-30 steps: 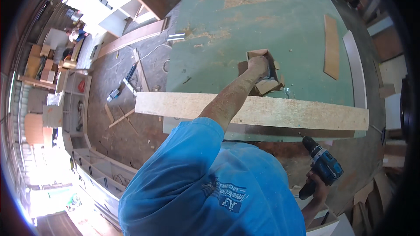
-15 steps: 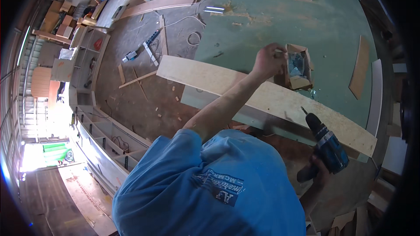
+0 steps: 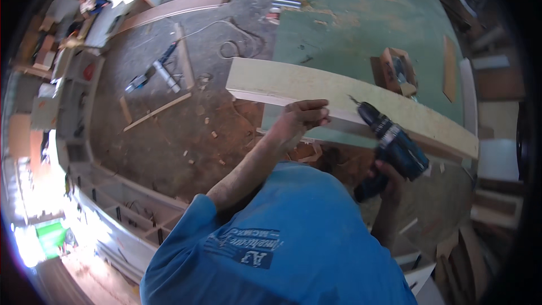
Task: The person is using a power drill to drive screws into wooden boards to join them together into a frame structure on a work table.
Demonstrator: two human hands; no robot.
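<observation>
My right hand (image 3: 389, 176) is wrapped round the grip of a dark blue cordless drill (image 3: 400, 148), its bit pointing up and left over the board. In front of me a long pale wooden board (image 3: 333, 87) lies at a slant across the green worktop. My left hand (image 3: 305, 118) is by the board's near edge, fingers pinched together. Whatever they hold, if anything, is too small to make out. Just beyond the board stands a small open cardboard box (image 3: 388, 59), with a greyish bag or small hardware inside.
The green worktop (image 3: 333, 34) extends behind the board, with a wood strip (image 3: 449, 68) at its right. On the floor to the left lie a power tool (image 3: 137, 83), a cable (image 3: 228, 49) and wood strips (image 3: 161, 111). A cabinet frame (image 3: 127, 209) stands at the lower left.
My left hand has drawn back from the cardboard box to the board's near edge. The drill has come left, nearer to that hand. The view has shifted somewhat.
</observation>
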